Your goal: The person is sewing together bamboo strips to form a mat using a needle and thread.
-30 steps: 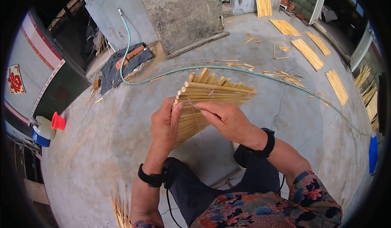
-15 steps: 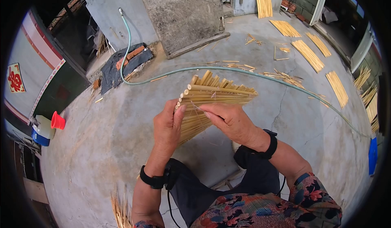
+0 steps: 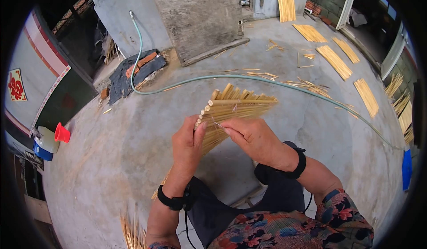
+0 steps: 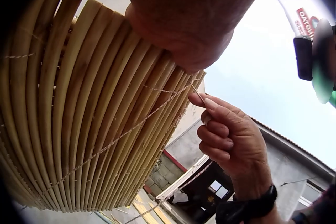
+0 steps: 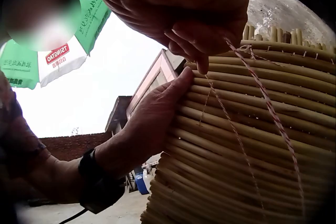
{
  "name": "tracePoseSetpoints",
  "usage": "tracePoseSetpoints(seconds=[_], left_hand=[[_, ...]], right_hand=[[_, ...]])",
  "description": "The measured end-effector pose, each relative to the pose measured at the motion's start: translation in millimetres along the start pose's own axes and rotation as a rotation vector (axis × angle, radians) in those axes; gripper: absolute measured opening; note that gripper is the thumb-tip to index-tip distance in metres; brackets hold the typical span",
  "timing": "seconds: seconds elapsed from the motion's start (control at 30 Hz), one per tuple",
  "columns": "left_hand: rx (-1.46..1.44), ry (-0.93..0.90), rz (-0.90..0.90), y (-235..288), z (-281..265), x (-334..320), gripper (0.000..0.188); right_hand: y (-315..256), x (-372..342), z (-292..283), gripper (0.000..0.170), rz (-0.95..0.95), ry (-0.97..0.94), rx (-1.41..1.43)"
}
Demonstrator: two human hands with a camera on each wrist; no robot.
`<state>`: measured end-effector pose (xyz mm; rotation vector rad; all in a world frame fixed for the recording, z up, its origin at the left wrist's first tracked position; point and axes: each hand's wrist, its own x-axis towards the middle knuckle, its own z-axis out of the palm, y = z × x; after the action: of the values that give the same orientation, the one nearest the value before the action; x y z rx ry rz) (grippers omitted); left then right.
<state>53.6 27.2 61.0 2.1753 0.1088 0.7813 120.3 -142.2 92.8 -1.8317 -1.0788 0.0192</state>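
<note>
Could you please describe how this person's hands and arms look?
The left hand and right hand are gloveless; a black strap with a boxy black module circles each wrist, black cables trail, and the sleeves are dark floral with red and blue.

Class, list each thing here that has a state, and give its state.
Left hand, gripping the stalk mat
Right hand, pinching a needle-like tool
Stalk mat, held up, strung with twine
Hose, uncoiled
Loose sticks, scattered
Far panel, leaning against the wall

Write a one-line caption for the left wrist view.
The right hand pinches a thin tool at the edge of stalks crossed by twisted string.
</note>
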Motion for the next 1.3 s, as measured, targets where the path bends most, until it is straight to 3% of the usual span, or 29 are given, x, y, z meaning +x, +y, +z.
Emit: tracePoseSetpoints(seconds=[0.1, 0.17, 0.3, 0.43, 0.47, 0.53, 0.6, 0.77, 0.83, 1.07, 1.17, 1.23, 1.3], left_hand=[[-0.013, -0.02, 0.013, 11, 4, -10, 0.019], [-0.019, -0.045, 0.028, 14, 9, -18, 0.019], [0.013, -0.129, 0.16, 19, 21, -33, 0.026], [0.139, -0.311, 0.233, 28, 22, -53, 0.039], [0.13, -0.328, 0.22, 29, 24, -59, 0.039], [0.109, -0.297, 0.389, 30, 29, -68, 0.046], [0.111, -0.335, 0.4, 29, 31, -73, 0.049], [0.082, -0.408, 0.326, 36, 34, -84, 0.051], [0.03, -0.42, 0.339, 39, 35, -84, 0.056], [0.0, -0.508, 0.361, 43, 27, -83, 0.048], [-0.037, -0.497, 0.37, 43, 27, -88, 0.043], [-0.036, -0.471, 0.404, 44, 28, -87, 0.038], [-0.026, -0.48, 0.395, 44, 28, -85, 0.036]], right_hand=[[-5, -11, -8, 0.015, 0.021, -0.024, -0.084], [-14, -21, -18, 0.014, 0.14, -0.087, -0.007], [-19, -53, -18, 0.015, 0.199, -0.061, -0.032], [-21, -93, -17, 0.019, 0.459, -0.088, 0.231], [-22, -104, -17, 0.02, 0.53, -0.088, 0.324], [-25, -119, -21, 0.022, 0.602, -0.082, 0.428], [-25, -128, -25, 0.023, 0.794, -0.098, 0.641], [-24, -142, -31, 0.023, 0.855, -0.155, 0.584], [-26, -147, -32, 0.023, 0.975, -0.153, 0.7], [-29, -165, -29, 0.022, 0.918, -0.042, 0.747], [-25, -172, -24, 0.02, 0.869, -0.063, 0.623], [-22, -174, -23, 0.017, 0.698, -0.115, 0.461], [-22, -173, -22, 0.016, 0.703, -0.097, 0.473]])
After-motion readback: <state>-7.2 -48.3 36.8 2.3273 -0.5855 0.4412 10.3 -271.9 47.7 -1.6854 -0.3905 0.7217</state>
